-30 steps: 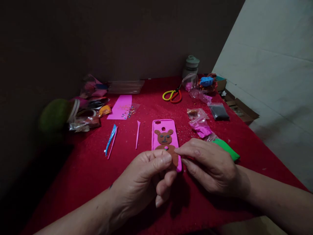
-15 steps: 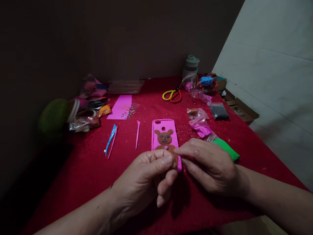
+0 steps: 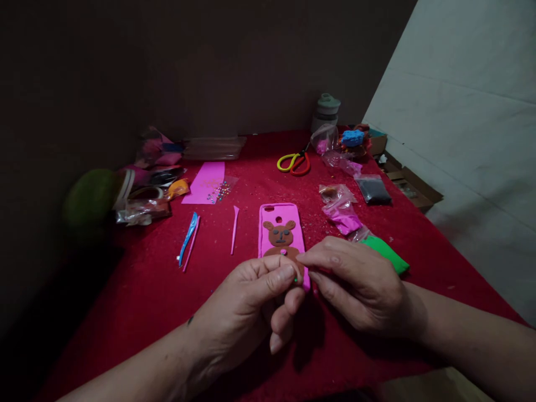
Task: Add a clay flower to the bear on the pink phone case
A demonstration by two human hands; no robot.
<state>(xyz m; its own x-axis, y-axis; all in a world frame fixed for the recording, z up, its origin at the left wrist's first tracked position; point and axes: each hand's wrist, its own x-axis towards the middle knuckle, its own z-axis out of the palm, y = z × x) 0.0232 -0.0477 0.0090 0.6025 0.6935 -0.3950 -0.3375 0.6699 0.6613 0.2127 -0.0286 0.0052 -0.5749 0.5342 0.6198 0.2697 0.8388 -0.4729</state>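
Note:
A pink phone case (image 3: 278, 215) lies on the red table (image 3: 146, 301), with a brown clay bear (image 3: 280, 234) stuck on its back. My left hand (image 3: 247, 307) hovers over the case's near end, thumb and forefinger pinched on a tiny green bit of clay (image 3: 295, 278). My right hand (image 3: 355, 282) is beside it on the right, fingers pinched together at the bear's body; what they hold is hidden. A green clay block (image 3: 387, 254) lies just behind my right hand.
Blue and pink sculpting tools (image 3: 188, 240) and a pink stick (image 3: 235, 229) lie left of the case. Scissors (image 3: 295, 162), bags of clay (image 3: 341, 209), a jar (image 3: 326, 111) and a cardboard box (image 3: 412, 184) sit behind and right. Clutter (image 3: 142, 190) fills the left.
My left thumb and fingers have shifted slightly, and a tiny green bit now shows at their tips. The right hand and the case have barely moved.

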